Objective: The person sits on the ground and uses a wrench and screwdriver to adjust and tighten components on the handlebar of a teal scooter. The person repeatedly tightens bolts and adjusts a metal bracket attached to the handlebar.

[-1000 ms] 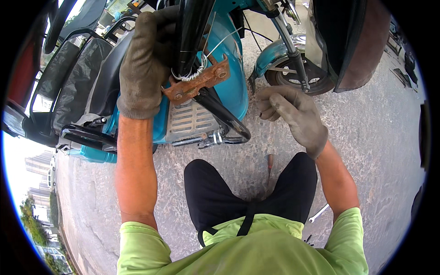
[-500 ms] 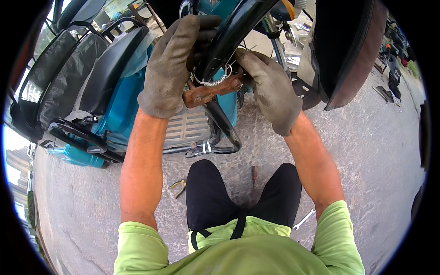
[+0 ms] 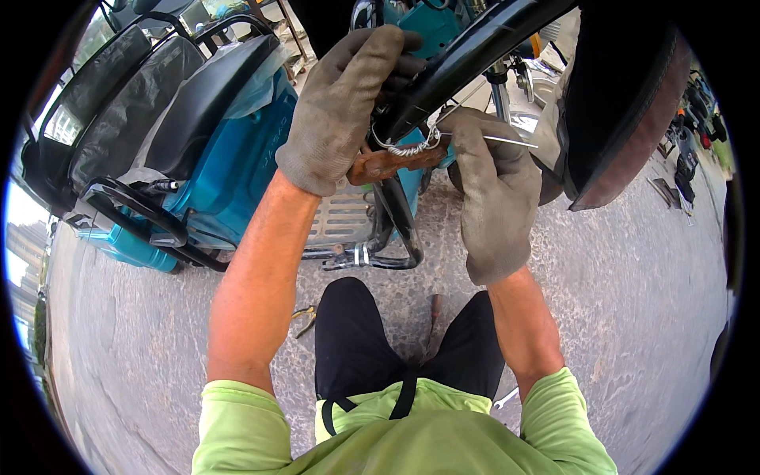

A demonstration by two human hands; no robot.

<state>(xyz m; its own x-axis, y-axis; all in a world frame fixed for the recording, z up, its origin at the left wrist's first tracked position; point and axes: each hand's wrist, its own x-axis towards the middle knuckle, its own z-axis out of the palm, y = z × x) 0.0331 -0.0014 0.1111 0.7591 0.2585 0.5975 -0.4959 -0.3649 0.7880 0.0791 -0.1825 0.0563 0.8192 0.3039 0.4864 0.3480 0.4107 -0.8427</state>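
A thick black metal tube (image 3: 467,55) slants across the top, with silvery wire (image 3: 413,150) twisted around its lower end. Against that end lies a rusty brown metal bracket (image 3: 388,166). My left hand (image 3: 340,107), in a grey-brown work glove, is closed around the tube from its left side; the fingertips are partly hidden behind it. On the other side, my right hand (image 3: 499,194), gloved alike, pinches the wire beside the twist. A straight wire end sticks out past its fingers to the right, and another strand runs up along the tube.
A turquoise vehicle body (image 3: 241,150) with black seats (image 3: 210,111) stands at left. Below the tube is a slotted footboard (image 3: 336,218). On the ground lie pliers (image 3: 305,321), a screwdriver (image 3: 435,313) and a wrench (image 3: 505,398). A dark padded panel (image 3: 625,103) hangs at right.
My right hand has turned and dropped lower, and a straight wire end now shows past its fingers. The tube, bracket and my left hand appear shifted right in the view.
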